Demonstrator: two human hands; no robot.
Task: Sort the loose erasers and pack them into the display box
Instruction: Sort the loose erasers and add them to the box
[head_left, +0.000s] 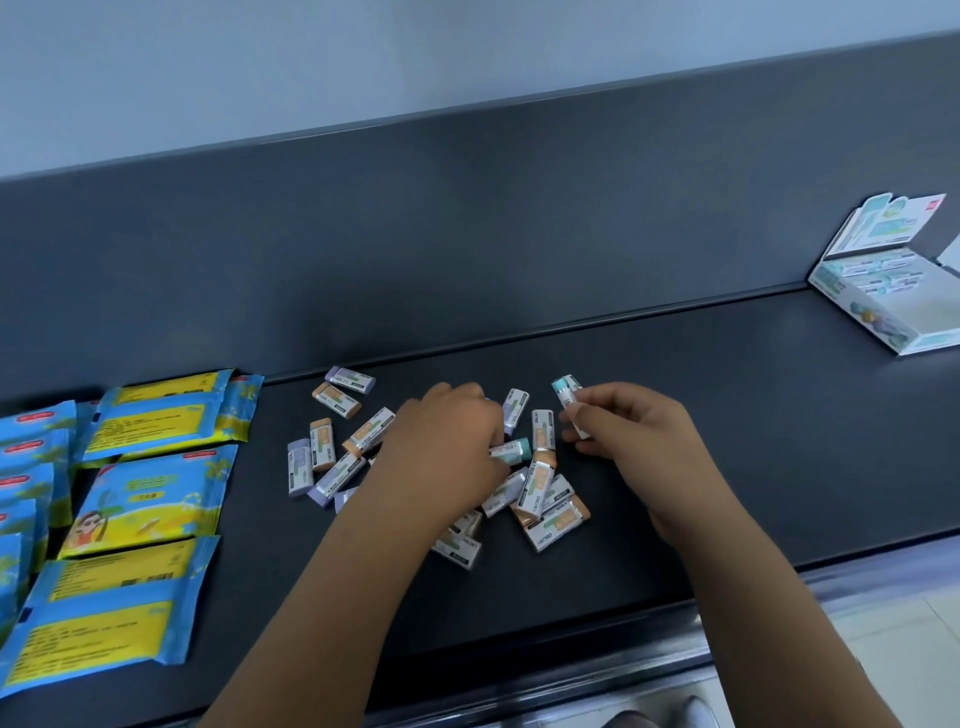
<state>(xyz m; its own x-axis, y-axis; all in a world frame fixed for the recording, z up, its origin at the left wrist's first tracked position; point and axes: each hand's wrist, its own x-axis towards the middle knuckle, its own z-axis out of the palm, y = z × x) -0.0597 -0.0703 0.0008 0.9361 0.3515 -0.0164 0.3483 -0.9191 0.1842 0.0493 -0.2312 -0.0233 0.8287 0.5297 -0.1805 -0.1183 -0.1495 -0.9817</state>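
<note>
Several loose erasers (332, 457) in white sleeves, with orange, lilac or teal ends, lie scattered on the dark shelf (727, 415). My left hand (447, 447) reaches into the pile and pinches a teal-ended eraser (514, 451) with its fingertips. To its right, my right hand (628, 441) holds teal-ended erasers (567, 397) upright, just above the shelf. The open display box (883, 312) stands at the far right with its lid raised and some erasers packed inside.
Blue and yellow wet-wipe packets (150, 499) cover the left end of the shelf. A dark back panel (467, 234) rises behind it. The shelf's front edge (519, 670) runs below my forearms, with pale floor at lower right.
</note>
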